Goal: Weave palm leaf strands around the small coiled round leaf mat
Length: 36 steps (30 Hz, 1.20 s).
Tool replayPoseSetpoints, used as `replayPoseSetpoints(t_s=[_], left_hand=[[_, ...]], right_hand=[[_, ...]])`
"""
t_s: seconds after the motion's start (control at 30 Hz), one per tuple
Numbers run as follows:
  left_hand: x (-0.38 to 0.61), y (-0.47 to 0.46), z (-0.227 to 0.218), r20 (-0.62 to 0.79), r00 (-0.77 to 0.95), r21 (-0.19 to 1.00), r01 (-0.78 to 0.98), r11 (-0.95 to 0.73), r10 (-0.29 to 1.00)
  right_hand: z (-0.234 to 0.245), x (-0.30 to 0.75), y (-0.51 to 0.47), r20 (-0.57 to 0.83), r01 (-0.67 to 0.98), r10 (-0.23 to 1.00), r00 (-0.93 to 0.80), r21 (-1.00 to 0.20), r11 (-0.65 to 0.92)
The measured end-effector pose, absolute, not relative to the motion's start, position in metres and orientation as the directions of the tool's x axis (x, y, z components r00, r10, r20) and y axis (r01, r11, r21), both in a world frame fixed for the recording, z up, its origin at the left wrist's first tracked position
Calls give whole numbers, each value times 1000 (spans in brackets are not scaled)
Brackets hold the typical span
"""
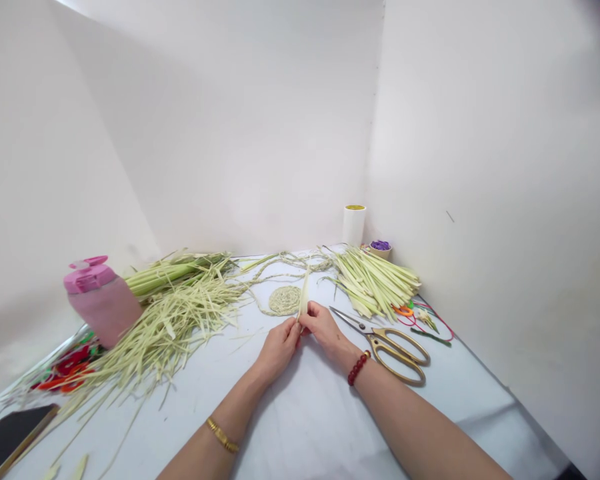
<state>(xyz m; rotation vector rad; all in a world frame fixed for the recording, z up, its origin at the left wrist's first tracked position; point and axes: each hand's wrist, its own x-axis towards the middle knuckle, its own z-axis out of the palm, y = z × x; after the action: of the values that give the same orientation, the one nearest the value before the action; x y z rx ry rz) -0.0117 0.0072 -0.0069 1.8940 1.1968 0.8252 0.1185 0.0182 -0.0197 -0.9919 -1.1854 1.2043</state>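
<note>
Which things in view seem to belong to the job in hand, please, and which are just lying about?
Probably in the job:
strip in left hand and right hand
braided coil
loose strips
stalk pile
scissors

Probably just lying about:
pink bottle
white tube
small bowl

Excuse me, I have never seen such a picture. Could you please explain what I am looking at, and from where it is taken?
There is no machine here: you see a person's own left hand and right hand, through a camera worn on the head, looking forward and down. Both hands hold a pale strip. Just beyond, on the pale table, lies a flat braided coil. To the right are large scissors and a bundle of stalks; to the left, a heap of thin strips and a pink bottle.
</note>
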Motion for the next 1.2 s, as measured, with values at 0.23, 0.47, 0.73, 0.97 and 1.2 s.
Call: replayPoseSetpoints(t_s=[0.23, 0.47, 0.73, 0.97, 1.2], left_hand=[[-11, 5, -5, 150, 415, 825, 448, -345, 897], [-10, -1, -8, 148, 463, 772, 498, -395, 874], [-9, -6, -1, 106, 488, 729, 554, -401, 867], [-9, -7, 1, 91, 488, 715, 575, -398, 868], [-10, -6, 2, 67, 506, 668, 617, -415, 860]], right_hand=[[-23, 118, 20, 134, -160, 991, 1, -978, 132], [-27, 126, 29, 126, -122, 983, 132, -982, 142], [-28, 149, 43, 121, -184, 960, 254, -968, 171], [-21, 164, 48, 108, -252, 931, 348, -946, 204], [-18, 169, 48, 81, -271, 900, 427, -938, 213]])
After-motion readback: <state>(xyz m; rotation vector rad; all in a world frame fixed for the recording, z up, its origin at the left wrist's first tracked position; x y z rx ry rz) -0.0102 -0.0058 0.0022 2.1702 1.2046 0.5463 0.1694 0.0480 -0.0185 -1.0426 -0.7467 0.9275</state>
